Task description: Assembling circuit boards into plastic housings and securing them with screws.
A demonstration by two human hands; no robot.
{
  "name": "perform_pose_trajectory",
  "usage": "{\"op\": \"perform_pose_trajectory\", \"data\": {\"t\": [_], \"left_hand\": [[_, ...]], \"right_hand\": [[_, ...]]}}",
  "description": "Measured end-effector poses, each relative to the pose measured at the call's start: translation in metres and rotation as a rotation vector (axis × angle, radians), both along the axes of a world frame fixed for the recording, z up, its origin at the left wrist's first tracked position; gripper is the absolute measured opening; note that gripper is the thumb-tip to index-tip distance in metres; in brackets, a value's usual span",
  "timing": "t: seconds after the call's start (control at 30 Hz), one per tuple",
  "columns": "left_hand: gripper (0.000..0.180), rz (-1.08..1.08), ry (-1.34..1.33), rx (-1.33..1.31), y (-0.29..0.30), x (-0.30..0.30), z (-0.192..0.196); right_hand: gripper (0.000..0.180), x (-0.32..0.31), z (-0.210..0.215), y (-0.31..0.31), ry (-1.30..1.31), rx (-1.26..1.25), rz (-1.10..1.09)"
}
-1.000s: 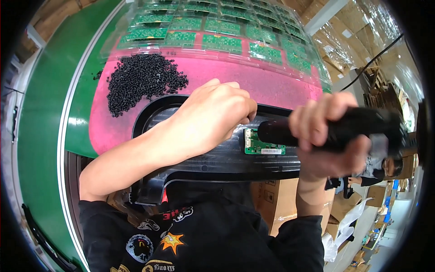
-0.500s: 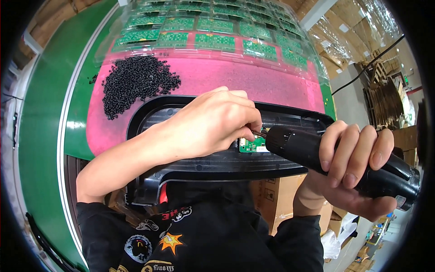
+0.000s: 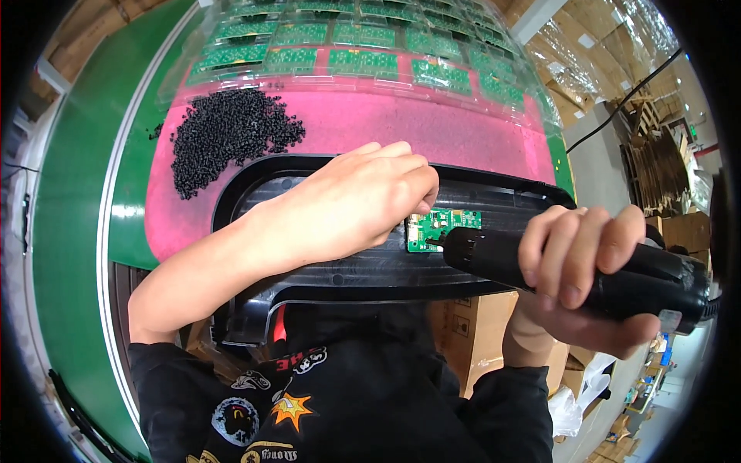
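Sleeves of a black garment with stitched patches lie nearest the camera, and both bare forearms rise from them toward the work. Right hand (image 3: 587,270) is wrapped around an electric screwdriver (image 3: 571,274), fingers curled fully over its barrel with the thumb underneath; the tool is black, cylindrical and matte, with a ribbed collar near the nose. It lies nearly horizontal, nose pointing left, tip touching the lower edge of a circuit board (image 3: 441,226). The board is small, rectangular and green, with pale pads and tiny components on its face; it sits in a recess of a black plastic housing (image 3: 370,270), toward the right of centre. The housing is a long, curved moulding with a glossy raised rim and fine ridges running along its length. Left hand (image 3: 363,204) rests on the housing just left of the board, fingers bent and drawn close together, fingertips pressed at the board's upper left corner; whether they pinch anything cannot be told. Beyond the housing lies a pink mat (image 3: 432,127) with a fine grainy texture, bearing a heap of small black pellets (image 3: 228,135) at its left. Farthest, clear plastic trays (image 3: 363,42) hold rows of green boards. A green conveyor belt (image 3: 77,193) borders the left side.
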State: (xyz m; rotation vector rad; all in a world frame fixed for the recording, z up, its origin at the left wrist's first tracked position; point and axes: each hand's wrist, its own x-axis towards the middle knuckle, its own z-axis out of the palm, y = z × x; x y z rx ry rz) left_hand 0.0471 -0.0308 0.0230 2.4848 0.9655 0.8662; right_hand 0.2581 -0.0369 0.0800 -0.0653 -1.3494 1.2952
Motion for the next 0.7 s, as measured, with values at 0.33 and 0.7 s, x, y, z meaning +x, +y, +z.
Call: {"op": "perform_pose_trajectory", "data": {"t": [0.33, 0.7], "left_hand": [[0.007, 0.03, -0.026, 0.014, -0.001, 0.0, -0.003], [0.009, 0.069, -0.063, -0.036, -0.003, 0.002, -0.002]], "right_hand": [[0.06, -0.001, -0.017, -0.002, -0.182, -0.083, -0.007], [0.058, -0.011, -0.012, 0.002, -0.26, -0.122, 0.071]]}}
